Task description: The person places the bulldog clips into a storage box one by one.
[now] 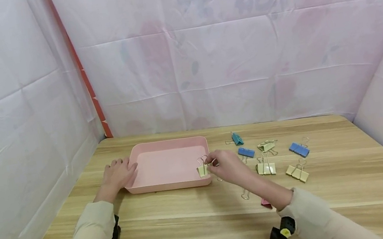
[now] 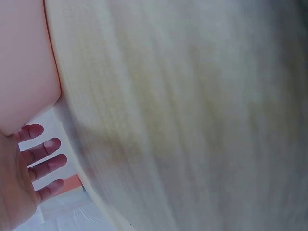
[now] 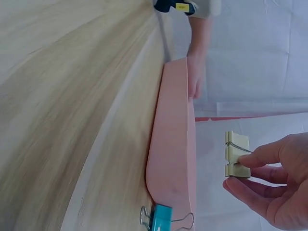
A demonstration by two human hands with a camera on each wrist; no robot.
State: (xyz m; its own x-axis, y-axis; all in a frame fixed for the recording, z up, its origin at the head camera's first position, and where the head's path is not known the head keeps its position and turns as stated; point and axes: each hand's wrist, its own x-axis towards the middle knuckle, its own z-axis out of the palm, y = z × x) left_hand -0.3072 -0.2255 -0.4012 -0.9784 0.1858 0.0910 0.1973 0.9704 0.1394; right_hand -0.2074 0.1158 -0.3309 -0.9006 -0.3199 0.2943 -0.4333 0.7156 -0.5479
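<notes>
My right hand [image 1: 230,166] pinches a pale yellow binder clip [image 1: 203,170] between thumb and fingers, over the right end of a pink tray [image 1: 172,186]. In the right wrist view the same clip [image 3: 237,155] hangs beyond the tray's side wall, a wire handle lying along its face. At the tray's left end my left hand [image 1: 117,176] rests on the rim with fingers spread. The left wrist view shows its fingers [image 2: 45,166] extended beside the tray corner. The tray floor holds no clips in the head view.
Right of the tray lie a teal clip [image 1: 237,138], blue clips [image 1: 246,152] [image 1: 299,149] and yellow clips [image 1: 266,168] [image 1: 266,147] [image 1: 298,173]. A pink-red clip [image 1: 266,203] sits partly hidden under my right forearm. White cloth walls [image 1: 223,60] enclose the wooden table [image 1: 193,227].
</notes>
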